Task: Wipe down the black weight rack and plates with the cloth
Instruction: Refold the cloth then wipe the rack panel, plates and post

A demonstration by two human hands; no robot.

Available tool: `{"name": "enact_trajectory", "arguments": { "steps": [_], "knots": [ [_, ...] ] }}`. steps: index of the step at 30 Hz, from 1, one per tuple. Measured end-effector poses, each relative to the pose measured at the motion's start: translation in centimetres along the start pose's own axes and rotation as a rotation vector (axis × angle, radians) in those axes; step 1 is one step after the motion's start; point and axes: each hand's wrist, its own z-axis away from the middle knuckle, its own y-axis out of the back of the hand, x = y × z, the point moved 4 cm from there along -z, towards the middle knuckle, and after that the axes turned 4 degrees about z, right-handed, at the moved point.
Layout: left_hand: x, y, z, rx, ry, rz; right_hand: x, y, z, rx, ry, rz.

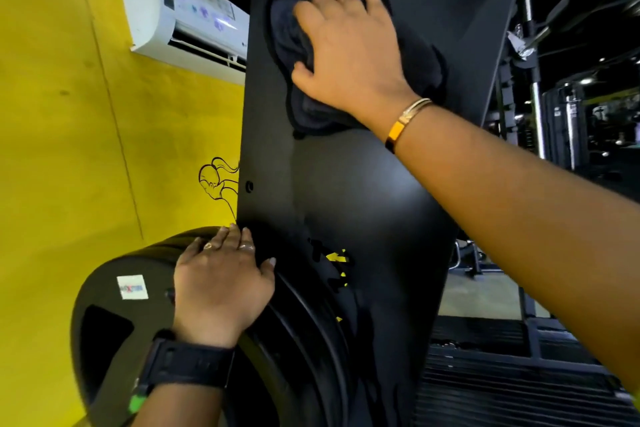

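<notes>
A tall black rack panel [346, 191] fills the middle of the view. High on it lies a dark cloth [294, 35], bunched and flattened against the panel. My right hand [346, 45] presses on the cloth with its fingers spread and straight. Lower left, black weight plates [114, 319] hang on the rack, the outer one with a white sticker. My left hand [221, 284] rests flat on the top rim of the plates, fingers reaching toward the panel's edge.
A yellow wall [69, 149] with a black line drawing stands to the left. A white air conditioner [183, 14] is mounted high on it. Dark gym machines and chrome posts [533, 87] stand at the right, with a ribbed black floor mat [502, 392] below.
</notes>
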Motion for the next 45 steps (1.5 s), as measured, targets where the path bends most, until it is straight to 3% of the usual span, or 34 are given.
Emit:
{"name": "enact_trajectory", "arguments": {
  "steps": [13,23,33,40,45],
  "knots": [
    [0.0,0.1,0.3,0.019,-0.010,-0.001,-9.5,-4.2,9.2,-0.162,0.418,0.020],
    [-0.1,-0.2,0.2,0.010,-0.014,-0.025,-9.2,-5.1,19.6,-0.113,0.325,-0.011],
    [0.2,-0.3,0.5,0.020,-0.005,-0.017,-8.7,-4.4,25.8,-0.023,0.081,-0.112],
    [0.4,-0.2,0.5,0.035,0.007,-0.013,-9.4,-4.9,23.2,-0.022,0.059,-0.072],
    [0.3,-0.2,0.3,0.036,0.013,-0.001,-10.4,-5.4,19.4,-0.046,0.173,-0.050]
  ]
}}
